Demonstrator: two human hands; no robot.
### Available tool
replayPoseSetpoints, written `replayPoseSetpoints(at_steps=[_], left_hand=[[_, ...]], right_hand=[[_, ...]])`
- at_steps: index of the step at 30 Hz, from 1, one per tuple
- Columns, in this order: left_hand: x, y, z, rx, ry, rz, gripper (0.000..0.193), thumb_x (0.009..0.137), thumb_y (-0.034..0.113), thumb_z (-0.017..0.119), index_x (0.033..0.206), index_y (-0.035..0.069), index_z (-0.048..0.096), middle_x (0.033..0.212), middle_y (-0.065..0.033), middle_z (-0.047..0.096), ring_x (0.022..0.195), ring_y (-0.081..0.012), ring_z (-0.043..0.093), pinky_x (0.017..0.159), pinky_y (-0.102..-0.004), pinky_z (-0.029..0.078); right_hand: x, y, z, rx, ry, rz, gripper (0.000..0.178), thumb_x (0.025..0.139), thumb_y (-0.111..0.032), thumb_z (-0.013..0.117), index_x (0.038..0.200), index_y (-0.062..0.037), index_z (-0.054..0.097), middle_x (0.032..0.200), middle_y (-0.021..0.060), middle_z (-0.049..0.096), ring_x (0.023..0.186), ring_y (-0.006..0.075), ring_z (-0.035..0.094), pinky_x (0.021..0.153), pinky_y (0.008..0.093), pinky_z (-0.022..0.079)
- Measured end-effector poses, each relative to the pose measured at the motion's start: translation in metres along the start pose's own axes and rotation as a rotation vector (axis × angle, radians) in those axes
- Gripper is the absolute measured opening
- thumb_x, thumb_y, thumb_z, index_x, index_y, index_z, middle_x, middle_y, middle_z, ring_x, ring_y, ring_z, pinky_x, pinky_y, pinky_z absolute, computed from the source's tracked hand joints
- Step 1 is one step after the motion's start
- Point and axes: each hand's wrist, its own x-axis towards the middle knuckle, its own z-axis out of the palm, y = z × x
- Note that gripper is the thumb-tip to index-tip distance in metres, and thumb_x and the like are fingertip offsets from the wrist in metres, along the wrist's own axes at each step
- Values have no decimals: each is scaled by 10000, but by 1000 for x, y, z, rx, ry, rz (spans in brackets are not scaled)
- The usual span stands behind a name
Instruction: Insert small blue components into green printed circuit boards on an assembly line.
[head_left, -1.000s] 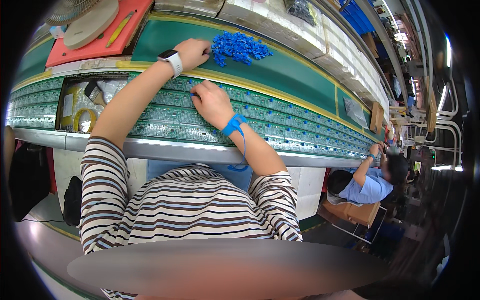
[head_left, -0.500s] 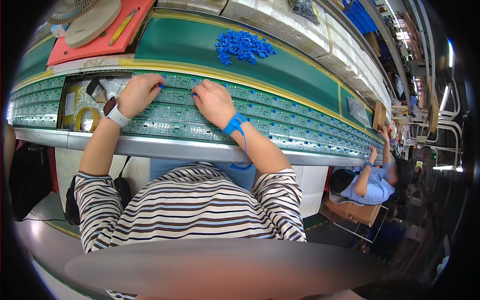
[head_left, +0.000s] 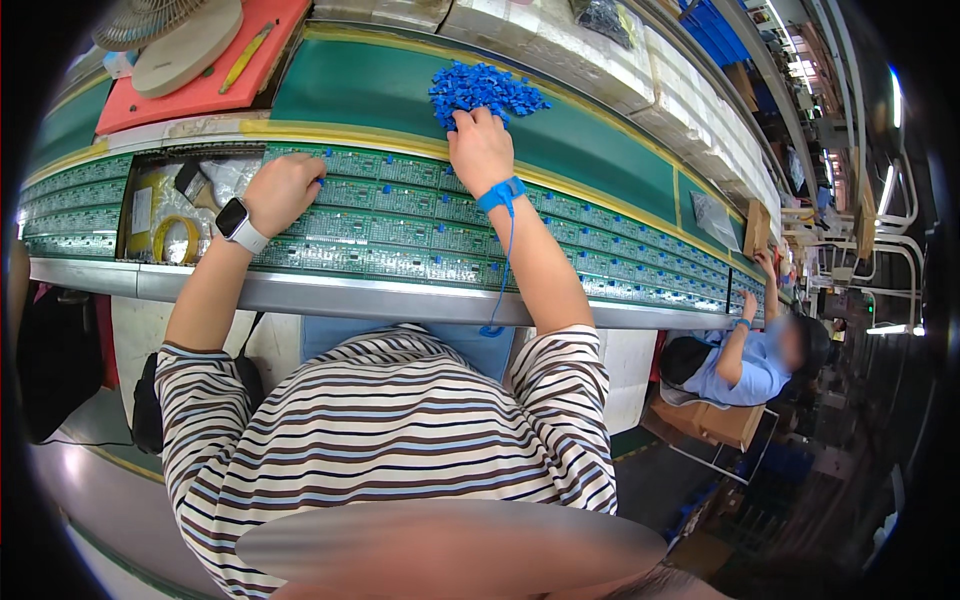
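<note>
Long rows of green circuit boards [head_left: 380,228] lie along the bench in front of me, with small blue components standing on many of them. At the upper left end of these rows, my left hand [head_left: 283,192] is closed in a pinch on a small blue component [head_left: 320,181], just above a board. Farther off, my right hand [head_left: 482,152] reaches to the near edge of a pile of loose blue components [head_left: 487,86] on a green mat [head_left: 350,85]. Its fingers are curled down at the pile, and what they grip is hidden.
Left of the boards, a recess holds a brush [head_left: 196,186] and a yellow tape roll [head_left: 175,240]. A red foam sheet [head_left: 120,112] carries a round beige base [head_left: 188,50] and a yellow knife [head_left: 246,58]. A co-worker [head_left: 750,365] sits at the right; a blue wrist-strap cord [head_left: 508,260] hangs from my right wrist.
My right hand has moved from the boards up and right to the pile of blue components. My left hand has shifted slightly down and left, still by the same boards.
</note>
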Motion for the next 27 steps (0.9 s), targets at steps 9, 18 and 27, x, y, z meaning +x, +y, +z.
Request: replayPoseSetpoints(at_steps=[9, 18, 27], left_hand=[[1, 3, 1, 89, -19, -16, 81, 747, 65, 592, 820, 29, 592, 811, -133, 583, 777, -335, 578, 679, -417, 472], [-18, 7, -25, 135, 93, -107, 196, 784, 118, 582, 976, 81, 592, 865, -137, 617, 771, -336, 601, 644, -423, 488], [-43, -25, -13, 187, 93, -334, 242, 830, 129, 528, 1060, 67, 488, 683, -213, 606, 637, -384, 599, 574, -487, 469]], right_hand=[[-1, -10, 5, 70, -54, -87, 143, 740, -144, 633, 849, -71, 579, 841, 98, 556, 842, 283, 561, 692, 407, 462], [-26, -29, -23, 168, -47, -229, 80, 748, -101, 608, 824, -99, 633, 777, 94, 538, 732, 288, 558, 655, 401, 467], [-52, -50, -25, 313, -86, -336, 155, 708, -49, 615, 850, -97, 651, 757, 70, 527, 711, 264, 542, 614, 391, 441]])
